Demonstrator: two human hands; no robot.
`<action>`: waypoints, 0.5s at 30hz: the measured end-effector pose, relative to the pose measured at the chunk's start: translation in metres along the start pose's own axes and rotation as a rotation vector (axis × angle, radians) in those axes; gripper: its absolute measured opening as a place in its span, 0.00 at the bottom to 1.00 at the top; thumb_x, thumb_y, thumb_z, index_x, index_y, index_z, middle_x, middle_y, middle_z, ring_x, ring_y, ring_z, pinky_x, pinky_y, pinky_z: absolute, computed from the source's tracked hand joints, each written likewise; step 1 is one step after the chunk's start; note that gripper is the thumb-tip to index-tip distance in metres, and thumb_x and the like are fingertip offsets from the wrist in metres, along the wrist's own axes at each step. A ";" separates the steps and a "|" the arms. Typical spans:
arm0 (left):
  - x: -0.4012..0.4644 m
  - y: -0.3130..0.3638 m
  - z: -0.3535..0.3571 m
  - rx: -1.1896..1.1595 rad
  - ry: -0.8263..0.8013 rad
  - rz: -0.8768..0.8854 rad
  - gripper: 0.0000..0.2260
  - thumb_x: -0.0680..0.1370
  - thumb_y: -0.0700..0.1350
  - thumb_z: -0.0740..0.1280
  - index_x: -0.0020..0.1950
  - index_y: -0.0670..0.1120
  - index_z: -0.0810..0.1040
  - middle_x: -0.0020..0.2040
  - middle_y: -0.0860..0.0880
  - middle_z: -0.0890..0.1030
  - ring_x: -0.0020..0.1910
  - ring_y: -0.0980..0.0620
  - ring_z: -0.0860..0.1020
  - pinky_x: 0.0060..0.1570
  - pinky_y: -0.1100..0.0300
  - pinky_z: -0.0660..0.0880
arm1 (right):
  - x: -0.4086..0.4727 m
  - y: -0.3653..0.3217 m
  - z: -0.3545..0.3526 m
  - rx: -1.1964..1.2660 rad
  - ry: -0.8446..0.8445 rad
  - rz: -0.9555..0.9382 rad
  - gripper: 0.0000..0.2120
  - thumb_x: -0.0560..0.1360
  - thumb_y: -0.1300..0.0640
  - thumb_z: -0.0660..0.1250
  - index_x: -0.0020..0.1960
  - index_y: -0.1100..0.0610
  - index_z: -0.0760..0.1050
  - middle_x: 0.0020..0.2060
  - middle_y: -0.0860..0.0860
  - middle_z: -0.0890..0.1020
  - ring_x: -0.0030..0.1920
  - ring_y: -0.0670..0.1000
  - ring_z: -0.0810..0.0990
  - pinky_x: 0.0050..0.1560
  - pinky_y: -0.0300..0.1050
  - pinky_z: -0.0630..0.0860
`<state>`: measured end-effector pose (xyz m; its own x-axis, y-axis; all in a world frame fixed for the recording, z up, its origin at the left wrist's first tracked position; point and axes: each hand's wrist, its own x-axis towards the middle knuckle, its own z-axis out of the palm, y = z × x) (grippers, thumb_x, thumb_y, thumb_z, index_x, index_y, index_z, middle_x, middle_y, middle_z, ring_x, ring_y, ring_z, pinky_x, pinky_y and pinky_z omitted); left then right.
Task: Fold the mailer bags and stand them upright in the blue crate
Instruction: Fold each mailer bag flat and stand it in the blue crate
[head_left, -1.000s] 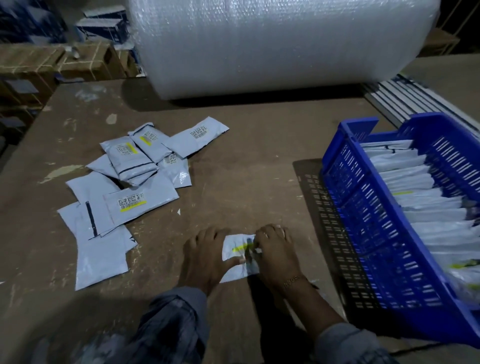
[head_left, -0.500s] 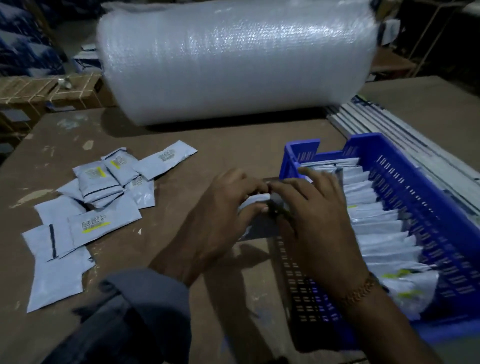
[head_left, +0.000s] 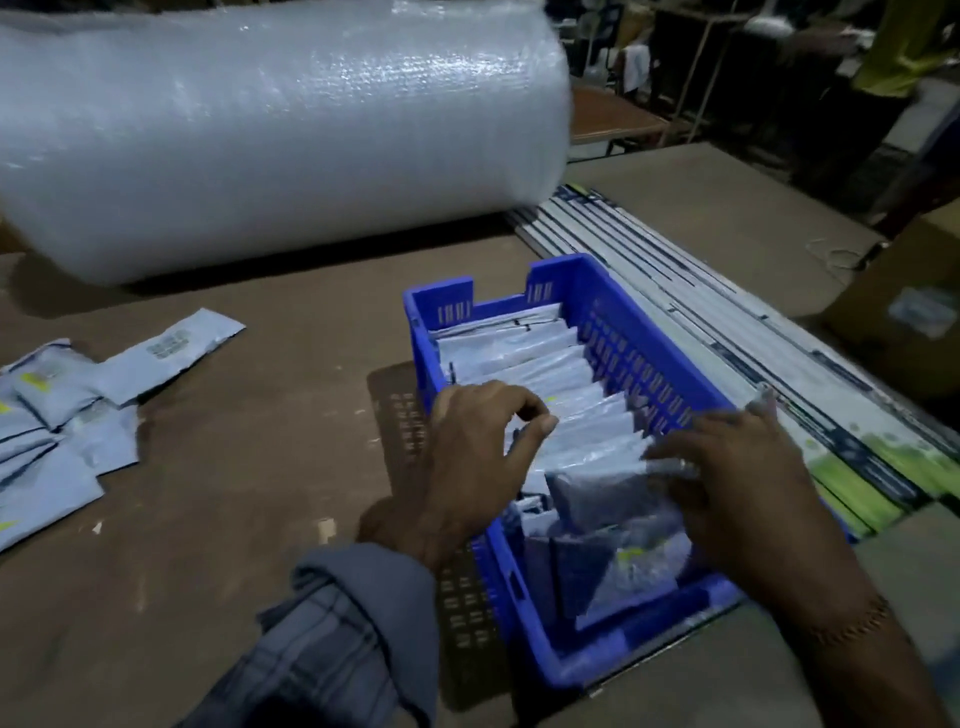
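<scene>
The blue crate (head_left: 649, 364) stands on the brown table, right of centre, with a row of folded mailer bags (head_left: 524, 345) upright inside it. Both hands are over its near half. My left hand (head_left: 483, 447) reaches in over the left wall with curled fingers at the left end of a folded grey mailer bag (head_left: 608, 499). My right hand (head_left: 737, 483) pinches that bag's top right edge. The bag stands at the near end of the row. Several flat unfolded mailer bags (head_left: 67, 410) lie in a loose pile at the left edge.
A big roll of bubble wrap (head_left: 270, 130) lies across the back of the table. Flat printed cartons (head_left: 779, 384) are stacked right of the crate. A brown box (head_left: 914, 291) sits at the far right, with a person and racks in the dark background.
Both hands lifted the folded bag from the table and carried it right, into the crate. The view has swung right, so the loose pile now sits at the left edge.
</scene>
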<state>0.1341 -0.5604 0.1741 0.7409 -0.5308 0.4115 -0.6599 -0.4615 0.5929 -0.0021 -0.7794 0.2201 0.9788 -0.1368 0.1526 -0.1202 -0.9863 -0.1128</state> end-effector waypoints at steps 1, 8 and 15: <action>-0.002 -0.007 0.012 0.072 -0.012 -0.047 0.06 0.84 0.57 0.67 0.51 0.58 0.80 0.49 0.61 0.80 0.54 0.58 0.77 0.66 0.42 0.68 | 0.000 0.010 0.004 0.005 -0.110 -0.008 0.10 0.62 0.54 0.72 0.42 0.44 0.83 0.37 0.46 0.83 0.45 0.58 0.83 0.53 0.56 0.73; -0.018 -0.031 0.039 0.065 0.060 -0.228 0.08 0.86 0.47 0.64 0.51 0.56 0.80 0.48 0.61 0.78 0.56 0.58 0.76 0.81 0.47 0.50 | 0.016 0.020 0.051 -0.122 -0.473 -0.041 0.15 0.67 0.47 0.73 0.53 0.35 0.84 0.48 0.43 0.86 0.60 0.49 0.79 0.72 0.55 0.60; -0.021 -0.026 0.036 0.050 0.040 -0.221 0.10 0.87 0.46 0.61 0.51 0.53 0.82 0.46 0.58 0.77 0.56 0.57 0.75 0.83 0.45 0.49 | 0.021 0.016 0.087 -0.148 -0.496 -0.154 0.14 0.69 0.46 0.76 0.55 0.43 0.83 0.53 0.44 0.82 0.60 0.51 0.74 0.63 0.48 0.68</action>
<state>0.1317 -0.5631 0.1248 0.8717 -0.3851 0.3031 -0.4859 -0.5984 0.6370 0.0314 -0.7900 0.1359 0.9436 0.0350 -0.3294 0.0436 -0.9989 0.0189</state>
